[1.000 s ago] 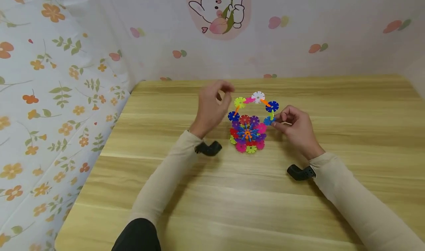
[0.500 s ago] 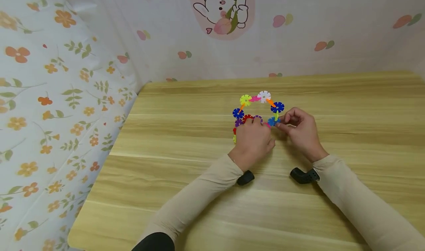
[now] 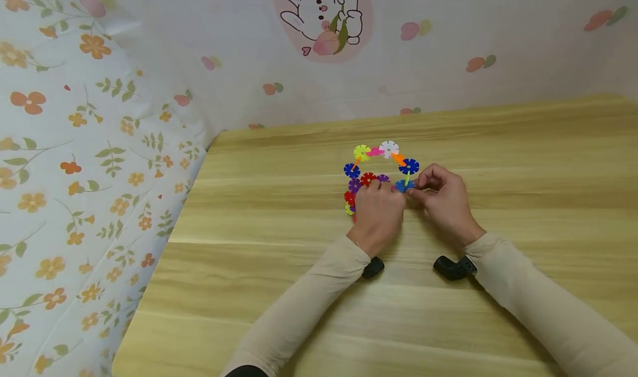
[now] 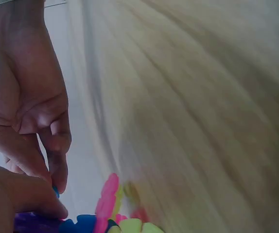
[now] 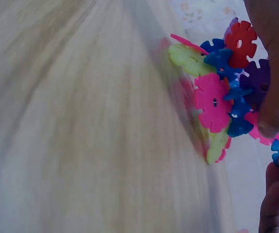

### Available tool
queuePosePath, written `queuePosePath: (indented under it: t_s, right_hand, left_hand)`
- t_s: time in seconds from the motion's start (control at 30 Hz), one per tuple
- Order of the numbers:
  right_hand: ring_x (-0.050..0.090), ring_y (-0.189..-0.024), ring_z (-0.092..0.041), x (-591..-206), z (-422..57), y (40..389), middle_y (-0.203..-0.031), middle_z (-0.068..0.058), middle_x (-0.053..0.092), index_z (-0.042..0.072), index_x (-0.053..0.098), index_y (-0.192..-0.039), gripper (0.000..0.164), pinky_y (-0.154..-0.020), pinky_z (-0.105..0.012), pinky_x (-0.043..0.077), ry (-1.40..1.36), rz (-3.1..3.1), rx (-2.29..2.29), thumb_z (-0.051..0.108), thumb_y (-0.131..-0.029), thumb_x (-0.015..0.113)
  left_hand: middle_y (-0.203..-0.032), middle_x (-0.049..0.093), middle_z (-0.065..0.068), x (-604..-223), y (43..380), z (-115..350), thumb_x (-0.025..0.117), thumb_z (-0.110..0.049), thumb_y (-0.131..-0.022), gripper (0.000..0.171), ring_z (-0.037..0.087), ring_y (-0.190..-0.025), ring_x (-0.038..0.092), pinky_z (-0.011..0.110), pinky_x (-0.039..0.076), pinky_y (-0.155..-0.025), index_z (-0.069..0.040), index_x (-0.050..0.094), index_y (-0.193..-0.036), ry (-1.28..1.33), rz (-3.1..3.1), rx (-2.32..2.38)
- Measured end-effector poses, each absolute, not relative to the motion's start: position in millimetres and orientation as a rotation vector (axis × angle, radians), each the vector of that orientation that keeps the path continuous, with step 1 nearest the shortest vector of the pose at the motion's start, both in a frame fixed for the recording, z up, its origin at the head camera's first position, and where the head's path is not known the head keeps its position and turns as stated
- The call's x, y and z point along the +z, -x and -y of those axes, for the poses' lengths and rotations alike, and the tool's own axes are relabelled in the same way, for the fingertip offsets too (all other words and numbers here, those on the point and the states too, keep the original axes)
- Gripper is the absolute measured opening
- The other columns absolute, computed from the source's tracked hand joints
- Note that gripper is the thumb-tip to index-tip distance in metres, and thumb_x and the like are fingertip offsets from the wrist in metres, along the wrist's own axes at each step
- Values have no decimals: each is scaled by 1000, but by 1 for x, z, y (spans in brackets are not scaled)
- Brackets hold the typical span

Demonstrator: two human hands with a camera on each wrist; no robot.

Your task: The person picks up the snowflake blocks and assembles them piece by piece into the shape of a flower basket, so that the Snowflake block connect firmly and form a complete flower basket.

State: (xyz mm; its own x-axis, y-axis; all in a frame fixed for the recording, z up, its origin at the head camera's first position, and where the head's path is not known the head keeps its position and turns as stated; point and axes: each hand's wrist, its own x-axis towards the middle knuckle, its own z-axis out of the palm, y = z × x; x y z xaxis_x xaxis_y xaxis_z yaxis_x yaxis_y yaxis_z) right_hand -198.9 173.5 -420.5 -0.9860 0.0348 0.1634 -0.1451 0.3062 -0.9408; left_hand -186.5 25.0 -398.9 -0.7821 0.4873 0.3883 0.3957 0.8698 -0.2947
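A basket-like model of colourful slotted plastic discs [image 3: 350, 198] stands on the wooden table, with an arched handle of discs [image 3: 388, 149] rising behind it. My left hand [image 3: 379, 213] lies over the model's body and hides much of it. In the right wrist view, its thumb presses by a purple disc [image 5: 256, 82] and a pink disc; the left wrist view has this thumb at the lower left. My right hand [image 3: 446, 202] pinches a light blue disc [image 3: 404, 186] at the handle's right end between thumb and forefinger. Where that disc meets the body is hidden.
The wooden table [image 3: 249, 211] extends around the model on all sides. A printed cloth [image 3: 219, 28] hangs behind it, and a floral cloth [image 3: 75, 172] hangs along the left edge. Black wrist-worn cameras [image 3: 453, 268] sit below both hands.
My left hand has moved from the air at the model's left onto its body and now grips there. My right hand has kept its pinch on the light blue disc, nearly still.
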Motion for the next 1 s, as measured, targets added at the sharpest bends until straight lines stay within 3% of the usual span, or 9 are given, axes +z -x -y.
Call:
queuePosePath:
  t_s: [0.4,0.63,0.73,0.8,0.9,1.0]
  right_hand:
    - [59,-68,-3,-412,-173,210,-80,-15,69,0,64,-82,13,-65,-5,48,-417,2565,1345,-12,-83,69]
    - [60,-68,1,-408,-176,220,-82,-16,68,-1,63,-82,13,-62,-9,51,-481,2650,1386,-13,-84,69]
    - [61,-70,-4,-408,-174,222,-83,-14,68,0,63,-84,13,-63,-10,51,-504,2660,1356,-12,-84,69]
    - [64,-73,-11,-407,-174,222,-83,-12,67,0,62,-84,13,-64,-9,50,-493,2669,1330,-10,-84,70]
    - [68,-78,-22,-405,-176,219,-85,-11,66,1,62,-87,13,-66,-8,49,-474,2689,1295,-9,-86,70]
    - [68,-83,-20,-403,-180,215,-92,-12,69,1,61,-91,13,-67,-7,49,-444,2689,1290,-7,-87,70]
  left_hand:
    - [-79,75,-5,-407,192,-19,64,-14,-94,25,12,-75,68,25,56,-70,-23,82,-79,775,2403,291]
    - [-80,77,-5,-404,194,-16,64,-14,-95,22,10,-69,69,23,58,-62,-20,81,-83,792,2469,257]
    - [-83,77,-6,-401,195,-14,65,-16,-96,21,10,-71,69,24,58,-61,-22,82,-85,762,2521,262]
    - [-85,77,-6,-398,195,-10,65,-25,-97,21,10,-74,69,23,58,-62,-23,82,-85,739,2541,242]
    - [-78,74,-6,-386,192,8,63,-37,-98,30,10,-71,68,20,54,-59,-20,79,-78,760,2550,40]
    - [-78,75,0,-372,195,43,65,-32,-97,28,13,-71,69,21,53,-59,-12,77,-81,740,2532,-404]
